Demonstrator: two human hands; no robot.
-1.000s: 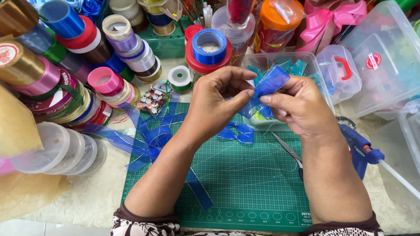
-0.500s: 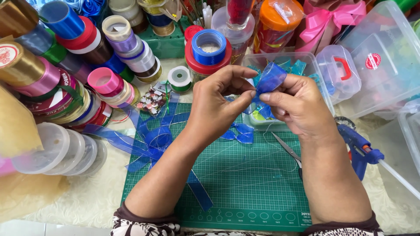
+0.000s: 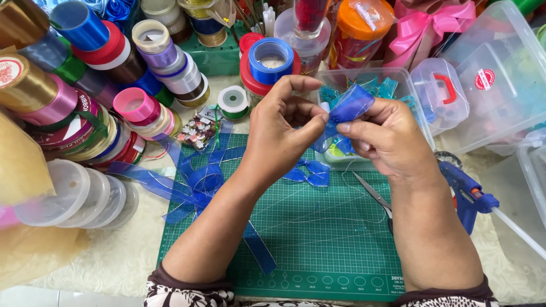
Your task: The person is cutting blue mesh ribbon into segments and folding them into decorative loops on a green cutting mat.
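Note:
Both my hands are raised above a green cutting mat [image 3: 318,239]. Between them is a folded loop of sheer blue ribbon [image 3: 348,107]. My left hand [image 3: 284,128] pinches its lower end with thumb and forefinger. My right hand [image 3: 387,139] grips the same spot from the right side. On the mat under my left forearm lies a finished blue ribbon bow [image 3: 199,185] with long tails. A smaller blue bow [image 3: 310,172] rests just below my hands.
Many ribbon spools [image 3: 85,74] crowd the left and back. A clear tub [image 3: 375,79] with blue scraps sits behind my hands, and clear plastic boxes [image 3: 495,74] stand at right. Scissors [image 3: 372,196] and a blue glue gun [image 3: 469,196] lie by my right forearm.
The hands have stayed in nearly the same place. The fingers have shifted slightly on the ribbon loop, which now stands a little more upright.

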